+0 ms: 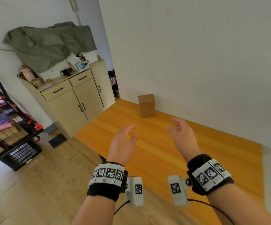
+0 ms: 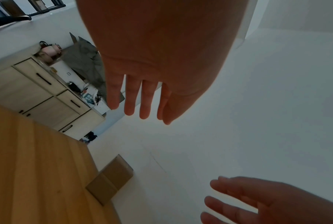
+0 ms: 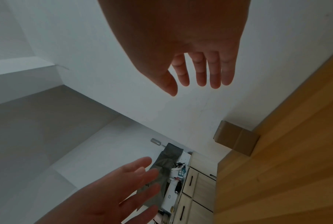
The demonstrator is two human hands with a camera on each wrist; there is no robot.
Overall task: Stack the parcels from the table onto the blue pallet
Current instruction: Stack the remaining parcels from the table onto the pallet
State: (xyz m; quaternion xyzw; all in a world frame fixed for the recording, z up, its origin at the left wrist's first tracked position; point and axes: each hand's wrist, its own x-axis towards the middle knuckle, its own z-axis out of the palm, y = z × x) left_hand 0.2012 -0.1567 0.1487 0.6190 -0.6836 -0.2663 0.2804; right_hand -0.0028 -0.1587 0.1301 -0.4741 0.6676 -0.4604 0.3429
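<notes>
The plain brown cardboard parcel (image 1: 146, 106) stands upright on the orange wooden counter (image 1: 164, 151), at its far edge, touching or just short of the white wall (image 1: 196, 54) behind it; which, you cannot tell. A seam runs across the parcel's middle.

Your left hand (image 1: 123, 143) hovers above the counter, on the near side of the parcel and a little left of it, fingers (image 2: 130, 100) straight and loosely spread, holding nothing. Your right hand (image 1: 182, 134) hovers on the near side of the parcel and to its right, palm turned inward toward the left hand, fingers (image 3: 200, 71) relaxed and slightly apart, also empty. The two palms face each other across a gap, and the parcel sits beyond that gap, apart from every fingertip; neither hand touches it.

Left of the parcel, past the counter's end, stands a pale wooden cabinet (image 1: 76, 101) with black handles, with a grey-green cloth (image 1: 50, 44) draped over the clutter on top of it.
</notes>
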